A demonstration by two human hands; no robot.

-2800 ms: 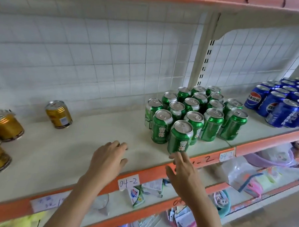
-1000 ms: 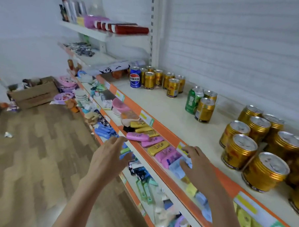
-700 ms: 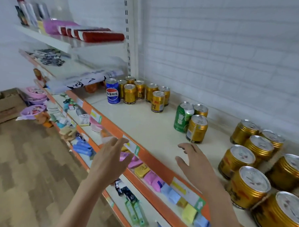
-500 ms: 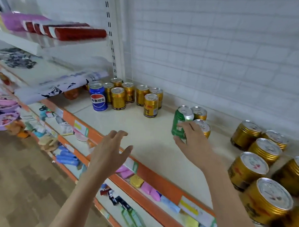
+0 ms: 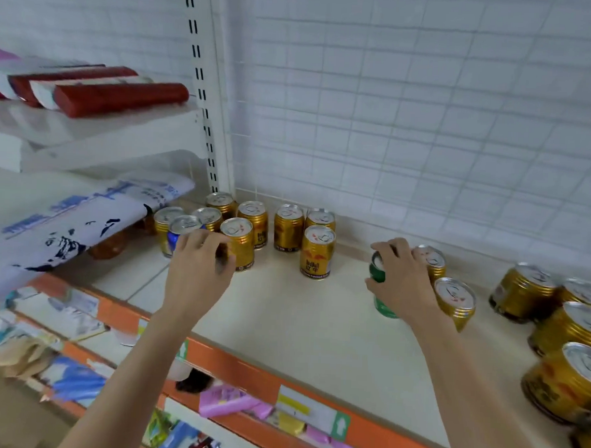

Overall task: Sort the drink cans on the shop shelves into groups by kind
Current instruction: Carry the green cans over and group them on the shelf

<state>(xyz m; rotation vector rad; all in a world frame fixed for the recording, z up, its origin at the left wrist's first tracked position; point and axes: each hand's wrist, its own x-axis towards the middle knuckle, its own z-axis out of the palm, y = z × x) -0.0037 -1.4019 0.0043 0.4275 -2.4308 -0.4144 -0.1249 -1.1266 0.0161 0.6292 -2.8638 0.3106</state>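
Step in hand: pulling the two stray cans out of the gold groups on the shelf (image 5: 316,333).
Right hand (image 5: 401,282): fingers curled round the upper half of the green can (image 5: 383,304), which stands upright on the shelf just beside two gold cans (image 5: 455,300).
Left hand (image 5: 197,270): fingers curled toward the blue can (image 5: 178,234) at the front left of the gold cluster (image 5: 273,226); contact not clear, so a firm hold cannot be told.
How to do it well: lift the green can straight up before swinging it away, so the neighbouring gold cans are not knocked; likely best to grip low enough that it stays level.
Blue can: close the fingers round its body, not its rim, and draw it forward, clear of the gold can touching its side.
Risk: a sideways drag would probably topple the tight cluster.
Change from half a second ago: left hand, then hovering open over the shelf edge, now up at the blue can; right hand, then just touching the green can, now wrapped round it; view closer in.
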